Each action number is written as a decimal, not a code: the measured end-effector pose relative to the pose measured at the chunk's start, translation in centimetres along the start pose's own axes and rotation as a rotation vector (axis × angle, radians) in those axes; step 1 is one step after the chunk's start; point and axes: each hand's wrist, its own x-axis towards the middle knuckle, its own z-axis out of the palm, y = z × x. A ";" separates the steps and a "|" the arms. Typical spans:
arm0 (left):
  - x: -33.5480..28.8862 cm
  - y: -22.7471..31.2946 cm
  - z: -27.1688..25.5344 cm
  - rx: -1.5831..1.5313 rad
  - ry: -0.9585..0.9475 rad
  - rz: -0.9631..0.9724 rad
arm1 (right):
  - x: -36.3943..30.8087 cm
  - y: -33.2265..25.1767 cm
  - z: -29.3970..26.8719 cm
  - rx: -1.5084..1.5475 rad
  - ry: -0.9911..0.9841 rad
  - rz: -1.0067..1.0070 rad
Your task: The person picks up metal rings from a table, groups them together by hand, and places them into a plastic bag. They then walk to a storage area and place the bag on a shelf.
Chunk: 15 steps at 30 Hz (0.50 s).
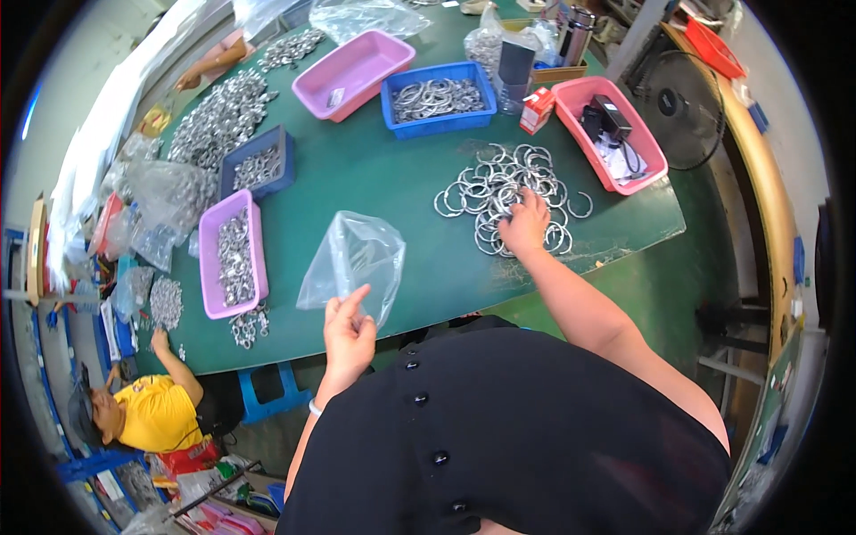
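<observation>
My left hand (349, 339) is closed on the lower edge of a clear plastic bag (361, 254), which stands up above the fingers over the near edge of the table. No contents show in the bag. My right hand (526, 221) reaches down onto a loose pile of silvery metal rings (483, 189) at the right part of the table. Its fingers are apart and touch the rings; whether any ring is pinched under them is hard to see. Some of the rings look like open hoops, and one lies apart at the pile's right.
On the green table (419, 312) stand a blue tray (446, 127) of rings, an empty pink tray (379, 55), a pink bin (655, 160) with a black device, and a purple tray (261, 272) of metal parts. A fan (679, 111) is at right. Two other people work along the left side.
</observation>
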 end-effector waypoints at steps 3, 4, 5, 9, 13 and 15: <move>-0.4 -1.2 0.4 0.211 -0.081 0.096 | 0.1 0.4 -0.1 0.008 0.015 0.061; -0.4 -1.8 0.2 0.241 -0.100 0.078 | 0.2 0.2 0.1 0.009 0.073 0.042; -0.3 -2.3 0.5 0.263 -0.124 0.065 | 0.2 0.3 0.1 0.000 0.136 0.029; 0.7 -3.7 1.6 0.182 -0.084 -0.015 | 0.0 1.1 -0.2 -0.056 0.088 -0.105; 1.5 -4.0 2.1 0.170 -0.125 -0.042 | 0.8 1.7 -1.6 -0.050 0.060 -0.166; 1.9 -4.1 2.4 0.171 -0.113 0.013 | 1.3 1.4 -2.5 0.035 0.093 -0.166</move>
